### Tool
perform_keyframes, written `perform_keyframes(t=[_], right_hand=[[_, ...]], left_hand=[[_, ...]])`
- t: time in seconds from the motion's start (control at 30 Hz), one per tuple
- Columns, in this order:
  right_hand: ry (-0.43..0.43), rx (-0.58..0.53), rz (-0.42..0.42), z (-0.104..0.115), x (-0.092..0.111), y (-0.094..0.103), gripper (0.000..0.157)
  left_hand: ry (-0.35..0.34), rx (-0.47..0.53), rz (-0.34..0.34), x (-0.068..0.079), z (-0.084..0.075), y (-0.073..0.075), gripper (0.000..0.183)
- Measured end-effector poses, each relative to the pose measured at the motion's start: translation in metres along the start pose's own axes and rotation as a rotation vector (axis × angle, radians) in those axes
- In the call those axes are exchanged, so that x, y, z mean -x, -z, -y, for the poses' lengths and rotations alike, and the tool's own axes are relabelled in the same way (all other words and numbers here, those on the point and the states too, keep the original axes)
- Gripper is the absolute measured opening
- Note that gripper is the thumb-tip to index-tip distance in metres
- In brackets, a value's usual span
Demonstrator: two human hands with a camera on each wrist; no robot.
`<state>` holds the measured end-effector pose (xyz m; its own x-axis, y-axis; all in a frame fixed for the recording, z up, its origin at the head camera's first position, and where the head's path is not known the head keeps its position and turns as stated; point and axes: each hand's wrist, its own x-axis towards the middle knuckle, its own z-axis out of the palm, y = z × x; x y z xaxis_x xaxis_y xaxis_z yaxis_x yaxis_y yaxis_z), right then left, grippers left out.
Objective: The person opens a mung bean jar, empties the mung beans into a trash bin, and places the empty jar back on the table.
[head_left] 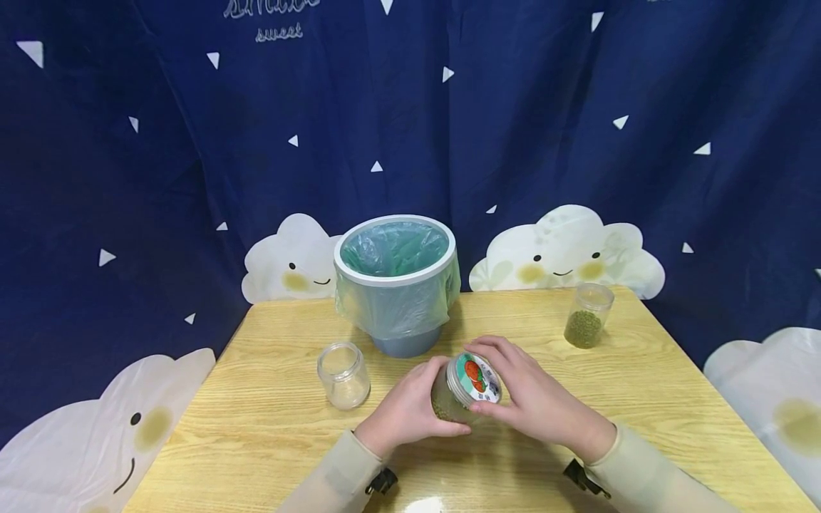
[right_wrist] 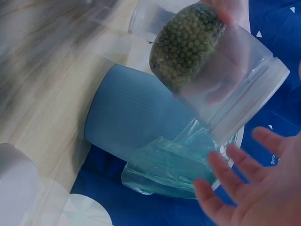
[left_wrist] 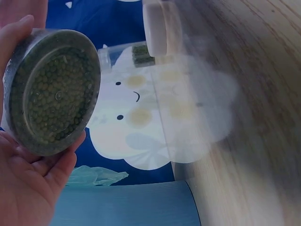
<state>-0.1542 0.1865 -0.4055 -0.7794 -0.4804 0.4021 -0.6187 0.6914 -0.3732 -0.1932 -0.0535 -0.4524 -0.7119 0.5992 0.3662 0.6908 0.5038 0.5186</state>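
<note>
My left hand (head_left: 410, 402) grips a clear plastic jar (head_left: 442, 397) part filled with small green beans, holding it tilted above the table. Its round lid (head_left: 477, 377) carries a picture of red fruit and faces up toward the right. The jar's bottom (left_wrist: 57, 94), with beans against it, shows in the left wrist view. Around the lid side hovers my right hand (head_left: 545, 399). In the right wrist view the right hand's fingers (right_wrist: 244, 162) are spread and relaxed, a little apart from the lid.
Behind the hands stands a blue bin (head_left: 404, 313) lined with a thin green bag. An uncovered clear jar (head_left: 344, 385) with nothing visible inside is at left. Another clear jar (head_left: 586, 320), holding green beans, stands at the back right of the wooden table (head_left: 256, 420).
</note>
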Motion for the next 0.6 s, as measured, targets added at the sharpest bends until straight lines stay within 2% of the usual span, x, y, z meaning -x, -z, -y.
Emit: perform_keyframes(t=[0.13, 0.27, 0.47, 0.6], right_hand=[[-0.067, 0.020, 0.003, 0.0008, 0.0005, -0.0013, 0.076], [-0.081, 0.008, 0.019, 0.0010, 0.0006, -0.0016, 0.076], [-0.036, -0.006, 0.037, -0.0011, 0.0009, -0.0002, 0.071], [0.026, -0.016, 0.047, -0.0032, 0.0010, 0.0019, 0.068]], left_hand=[[0.006, 0.004, 0.001, 0.0005, 0.0003, -0.0005, 0.096], [0.008, 0.006, 0.008, 0.0009, 0.0001, -0.0012, 0.096], [-0.003, 0.001, 0.011, 0.0009, -0.0006, -0.0004, 0.096], [-0.004, -0.006, 0.011, 0.0007, 0.0001, -0.0002, 0.097]])
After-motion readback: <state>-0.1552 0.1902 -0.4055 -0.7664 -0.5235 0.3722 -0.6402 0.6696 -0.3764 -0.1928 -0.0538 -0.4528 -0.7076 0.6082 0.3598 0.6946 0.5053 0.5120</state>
